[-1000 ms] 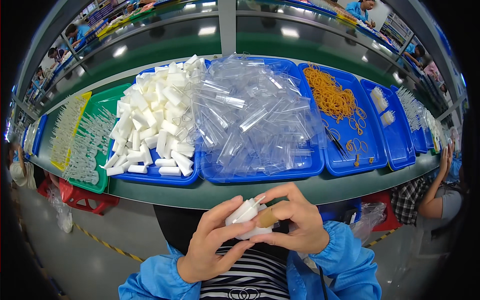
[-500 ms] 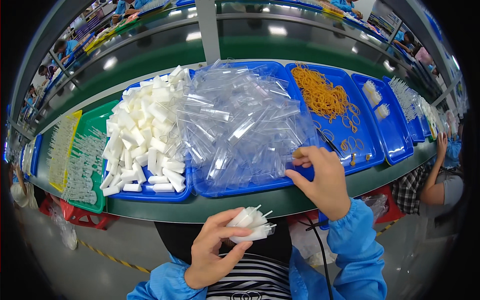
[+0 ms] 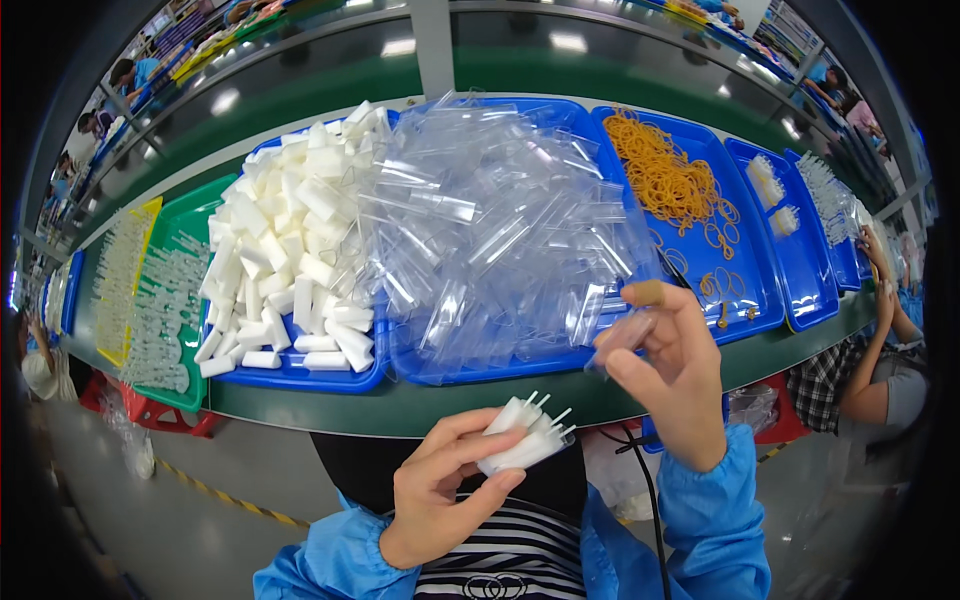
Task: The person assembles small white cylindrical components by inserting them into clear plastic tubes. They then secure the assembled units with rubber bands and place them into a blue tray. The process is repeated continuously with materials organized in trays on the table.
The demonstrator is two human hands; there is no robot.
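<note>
In my left hand (image 3: 440,490) is a small bundle of white foam-like pieces (image 3: 525,440), with thin white sticks poking out of the ends on the right. Clear film shows along the bundle's lower edge. My right hand (image 3: 682,365), a tan cover on one fingertip, pinches a clear plastic sleeve (image 3: 622,338) between thumb and fingers. It hovers by the near right corner of a blue tray (image 3: 480,372) heaped with clear plastic sleeves (image 3: 500,240). Left of that heap lie many loose white pieces (image 3: 275,235) in another blue tray (image 3: 300,382).
Rubber bands (image 3: 665,170) lie in a blue tray (image 3: 745,265) to the right, beside a dark thin tool (image 3: 672,268). At left are a green tray (image 3: 200,215) and a yellow tray (image 3: 148,240) with clear thin parts. A black cable (image 3: 650,500) hangs below the bench edge. Co-workers sit at the right.
My right hand has drawn back slightly from the heap, and a clear sleeve now shows in its fingers. My left hand has shifted a little right, with the bundle's sticks turned more upward.
</note>
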